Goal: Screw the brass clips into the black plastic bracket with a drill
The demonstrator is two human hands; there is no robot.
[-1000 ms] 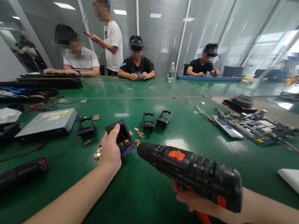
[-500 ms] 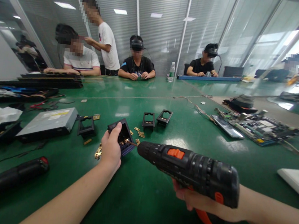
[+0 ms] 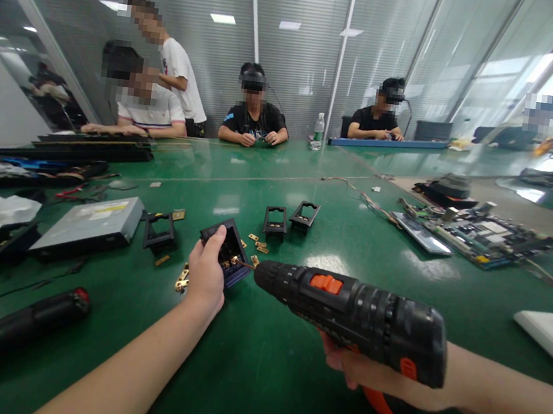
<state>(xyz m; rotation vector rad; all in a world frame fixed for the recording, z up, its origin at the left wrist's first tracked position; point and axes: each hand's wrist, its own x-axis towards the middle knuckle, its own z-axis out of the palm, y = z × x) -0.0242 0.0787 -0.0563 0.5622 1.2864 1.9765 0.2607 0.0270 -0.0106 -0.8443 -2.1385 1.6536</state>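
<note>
My left hand (image 3: 208,269) grips a black plastic frame (image 3: 229,235), thumb over its top edge, tilting its hollow side toward the right. Brass fittings show inside the frame. My right hand (image 3: 357,368) is wrapped round the handle of a black and orange cordless drill (image 3: 348,316). The drill points left, and its thin bit (image 3: 248,265) reaches the brass fittings in the frame; whether it sits in a screw I cannot tell. Small brass plates (image 3: 260,245) lie just beyond the frame, and more brass pieces (image 3: 181,279) lie left of my left hand.
Two similar black frames (image 3: 275,220) stand farther back, and another black frame (image 3: 160,233) is at the left beside a silver disc drive (image 3: 90,224). A black cylindrical tool (image 3: 14,329) lies front left. A circuit board (image 3: 489,233) occupies the right. Several people sit or stand across the green table.
My hands, the frame and the drill hold almost the same position. Across the table, the standing person in white has shifted left.
</note>
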